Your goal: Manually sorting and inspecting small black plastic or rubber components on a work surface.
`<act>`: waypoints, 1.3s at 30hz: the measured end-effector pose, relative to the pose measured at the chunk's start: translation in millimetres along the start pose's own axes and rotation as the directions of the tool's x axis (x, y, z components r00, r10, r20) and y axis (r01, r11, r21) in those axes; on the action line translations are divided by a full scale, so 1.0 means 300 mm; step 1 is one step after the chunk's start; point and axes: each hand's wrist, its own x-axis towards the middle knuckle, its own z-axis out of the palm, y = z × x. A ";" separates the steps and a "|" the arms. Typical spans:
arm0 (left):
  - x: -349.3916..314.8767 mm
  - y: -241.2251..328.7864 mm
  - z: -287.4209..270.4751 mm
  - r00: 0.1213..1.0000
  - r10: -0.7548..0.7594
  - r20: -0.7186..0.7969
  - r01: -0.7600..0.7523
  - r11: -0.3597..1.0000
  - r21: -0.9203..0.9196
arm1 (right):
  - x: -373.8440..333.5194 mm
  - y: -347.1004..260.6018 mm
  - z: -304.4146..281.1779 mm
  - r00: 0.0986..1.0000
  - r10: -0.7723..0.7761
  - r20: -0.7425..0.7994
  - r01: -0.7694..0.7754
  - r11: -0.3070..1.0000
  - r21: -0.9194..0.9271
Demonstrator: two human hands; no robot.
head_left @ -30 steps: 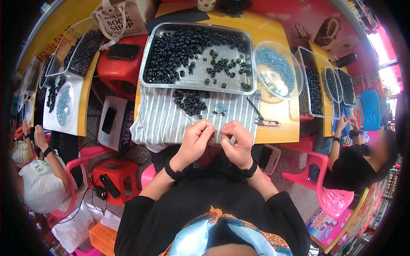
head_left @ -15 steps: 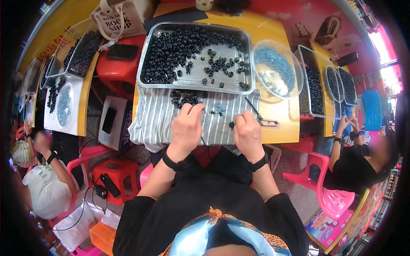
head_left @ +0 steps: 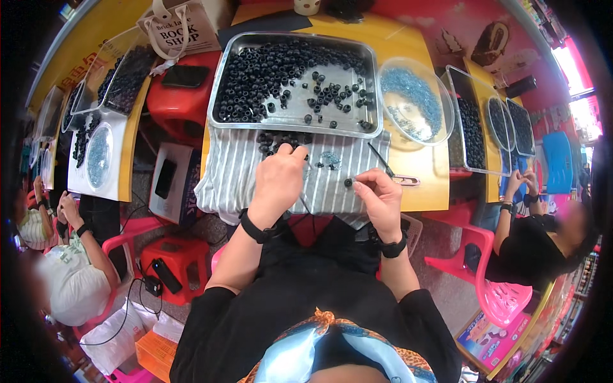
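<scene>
The left hand point(head_left: 279, 175) bends, fingers bunched, over a small heap of round black beads point(head_left: 271, 138) on the grey-and-white striped cloth point(head_left: 223, 172); its fingertips are hidden, so I cannot tell what that grip holds. The right hand point(head_left: 379, 196) pinches one dark round bead point(head_left: 348, 182) nearly closed; light, steady fingertip pressure suits such small pieces.

black short-sleeved top point(head_left: 313, 287) | black wristband point(head_left: 254, 231) each side | pale-blue scarf point(head_left: 292, 352), orange patterned edging, front knot
</scene>
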 end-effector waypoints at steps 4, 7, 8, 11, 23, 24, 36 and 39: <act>-0.021 -0.032 -0.004 0.987 0.027 -0.161 -0.079 0.941 -0.330 | -0.018 -0.026 0.033 0.996 0.088 0.012 -0.089 0.981 0.170; -0.072 -0.033 -0.022 0.972 -0.189 0.138 0.218 0.517 -0.828 | -0.027 -0.046 0.072 0.993 0.093 0.065 -0.107 0.963 0.246; -0.084 -0.025 -0.030 0.967 -0.182 0.177 0.240 0.430 -0.870 | -0.029 -0.055 0.090 0.992 0.089 0.088 -0.110 0.957 0.267; -0.115 0.013 -0.037 0.957 -0.180 0.227 0.266 0.230 -0.936 | -0.024 -0.066 0.153 0.993 0.000 0.117 -0.024 0.979 0.203; -0.184 -0.018 -0.009 0.915 -0.059 0.399 0.400 -0.002 -0.917 | -0.042 -0.076 0.173 0.966 -0.145 0.213 0.177 0.974 -0.144; -0.183 -0.017 -0.006 0.911 -0.061 0.409 0.407 -0.036 -0.913 | -0.040 -0.080 0.174 0.962 -0.161 0.221 0.199 0.967 -0.158; -0.187 -0.050 0.043 0.913 0.063 0.404 0.406 -0.239 -0.882 | -0.021 -0.080 0.167 0.962 -0.045 0.268 0.039 0.999 0.029; -0.188 -0.065 0.056 0.901 0.095 0.424 0.432 -0.305 -0.849 | -0.012 -0.094 0.180 0.961 0.066 0.268 -0.099 0.989 0.110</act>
